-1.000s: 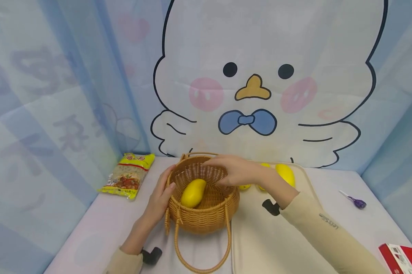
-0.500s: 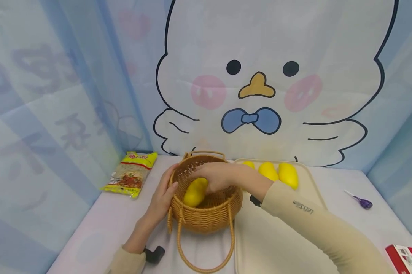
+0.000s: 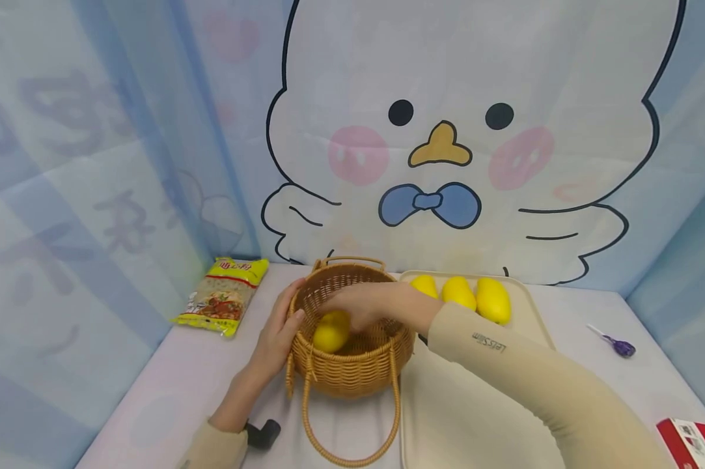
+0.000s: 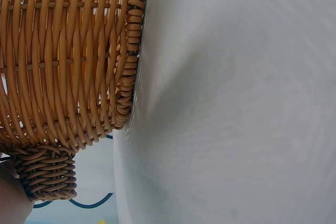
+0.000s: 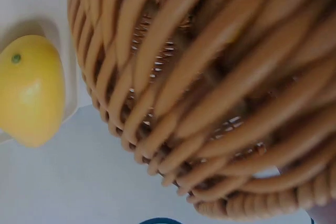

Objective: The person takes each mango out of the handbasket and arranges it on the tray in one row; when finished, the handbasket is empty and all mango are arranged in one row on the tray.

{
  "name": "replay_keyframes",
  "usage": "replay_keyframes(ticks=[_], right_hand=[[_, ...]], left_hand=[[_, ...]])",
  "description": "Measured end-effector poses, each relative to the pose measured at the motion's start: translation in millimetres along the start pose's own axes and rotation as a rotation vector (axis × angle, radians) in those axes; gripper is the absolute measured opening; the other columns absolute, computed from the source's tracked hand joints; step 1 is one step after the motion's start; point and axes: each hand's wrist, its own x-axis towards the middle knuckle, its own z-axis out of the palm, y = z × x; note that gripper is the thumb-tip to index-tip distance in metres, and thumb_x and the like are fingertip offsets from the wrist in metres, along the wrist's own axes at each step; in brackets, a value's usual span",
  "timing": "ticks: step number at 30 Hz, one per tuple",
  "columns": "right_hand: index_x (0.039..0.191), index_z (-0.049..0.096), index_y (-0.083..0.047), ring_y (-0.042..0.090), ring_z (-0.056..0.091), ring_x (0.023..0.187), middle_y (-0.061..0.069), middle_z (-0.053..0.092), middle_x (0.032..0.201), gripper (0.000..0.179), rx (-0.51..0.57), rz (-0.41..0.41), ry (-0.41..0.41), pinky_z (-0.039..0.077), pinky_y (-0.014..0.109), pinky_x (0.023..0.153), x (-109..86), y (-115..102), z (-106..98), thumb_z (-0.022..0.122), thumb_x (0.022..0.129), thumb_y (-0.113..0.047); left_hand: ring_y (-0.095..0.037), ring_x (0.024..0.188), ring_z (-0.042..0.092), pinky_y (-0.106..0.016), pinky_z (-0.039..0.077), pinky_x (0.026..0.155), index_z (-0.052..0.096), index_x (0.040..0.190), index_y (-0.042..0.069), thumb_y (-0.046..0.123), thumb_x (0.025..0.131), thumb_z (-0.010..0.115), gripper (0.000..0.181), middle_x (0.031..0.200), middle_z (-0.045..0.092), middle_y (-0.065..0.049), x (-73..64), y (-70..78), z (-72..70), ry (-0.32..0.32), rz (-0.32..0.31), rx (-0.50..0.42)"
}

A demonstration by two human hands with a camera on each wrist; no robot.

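A woven wicker basket (image 3: 349, 379) stands in the middle of the head view, its handle hanging down in front. My left hand (image 3: 275, 337) grips its left rim, with the thumb over the edge. Inside lies a yellow mango (image 3: 330, 335). My right hand (image 3: 360, 305) reaches down into the basket from the right and holds this mango, its fingertips hidden behind the fruit and the weave. The left wrist view shows the basket's woven side (image 4: 63, 61) close up. In the right wrist view, the weave covers the hand's work.
A cream tray (image 3: 463, 397) sits right of the basket, with three more mangoes (image 3: 494, 301) at its far end. A yellow food packet (image 3: 223, 296) lies at back left. On the right are a purple lollipop (image 3: 622, 348) and a red box (image 3: 689, 443).
My right hand has gone from above the basket's right rim down inside, onto the mango. The mango has turned and sunk slightly. My left hand keeps its hold on the rim.
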Motion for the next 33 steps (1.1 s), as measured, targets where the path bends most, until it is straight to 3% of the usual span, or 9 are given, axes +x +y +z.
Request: replay_keyframes(ticks=[7,10,14,19,23,29,33], right_hand=[[0.147,0.048,-0.03,0.018,0.044,0.142,-0.007,0.05,0.15,0.071,-0.039,0.019,0.001,0.033,0.04,0.121,9.1,6.1,9.9,0.067,0.086,-0.001],[0.146,0.049,-0.029,0.017,0.048,0.137,-0.005,0.053,0.147,0.064,-0.036,0.011,-0.003,0.036,0.04,0.119,9.8,5.9,15.6,0.069,0.089,-0.011],[0.145,0.051,-0.03,0.015,0.053,0.13,-0.008,0.058,0.141,0.06,0.006,-0.004,-0.022,0.04,0.039,0.115,8.8,4.2,22.6,0.073,0.089,-0.027],[0.145,0.05,-0.031,0.014,0.055,0.127,-0.009,0.06,0.138,0.064,0.026,-0.004,-0.028,0.042,0.039,0.114,7.0,2.4,25.1,0.076,0.086,-0.033],[0.143,0.053,-0.031,0.013,0.057,0.124,-0.01,0.061,0.136,0.062,0.015,-0.019,-0.012,0.044,0.038,0.112,6.3,2.8,24.0,0.077,0.085,-0.035],[0.143,0.054,-0.026,0.014,0.057,0.125,-0.008,0.062,0.137,0.063,-0.003,-0.054,0.052,0.045,0.037,0.11,-2.3,7.4,18.3,0.075,0.084,-0.023],[0.142,0.054,-0.024,0.014,0.058,0.123,-0.006,0.063,0.135,0.063,-0.046,-0.075,0.124,0.047,0.035,0.108,-13.6,9.3,8.7,0.074,0.082,-0.022]], left_hand=[[-0.021,0.154,0.021,-0.055,0.019,0.124,0.025,0.157,0.029,0.025,0.106,0.04,0.053,0.164,0.025,0.005,5.4,-28.7,4.7,0.018,0.0,0.005],[-0.022,0.153,0.021,-0.056,0.019,0.124,0.025,0.157,0.03,0.023,0.106,0.04,0.054,0.164,0.025,0.005,7.1,-34.9,5.3,0.022,0.007,0.004],[-0.024,0.154,0.021,-0.057,0.017,0.124,0.025,0.157,0.027,0.021,0.106,0.041,0.054,0.164,0.026,0.001,7.7,-37.5,5.5,0.022,0.012,-0.02],[-0.025,0.153,0.021,-0.057,0.018,0.124,0.026,0.157,0.027,0.024,0.106,0.04,0.053,0.164,0.026,0.001,7.8,-36.4,5.6,0.022,0.017,-0.009],[-0.021,0.153,0.022,-0.056,0.019,0.124,0.025,0.156,0.032,0.028,0.107,0.04,0.052,0.163,0.026,0.006,6.5,-36.9,5.2,0.023,0.024,0.001],[-0.019,0.153,0.023,-0.056,0.02,0.124,0.026,0.155,0.038,0.026,0.106,0.04,0.052,0.162,0.026,0.009,5.4,-35.1,5.6,0.029,0.021,0.003],[-0.019,0.153,0.023,-0.056,0.02,0.124,0.027,0.155,0.035,0.022,0.105,0.041,0.054,0.163,0.027,0.008,5.9,-34.8,5.9,0.031,0.024,0.004]])
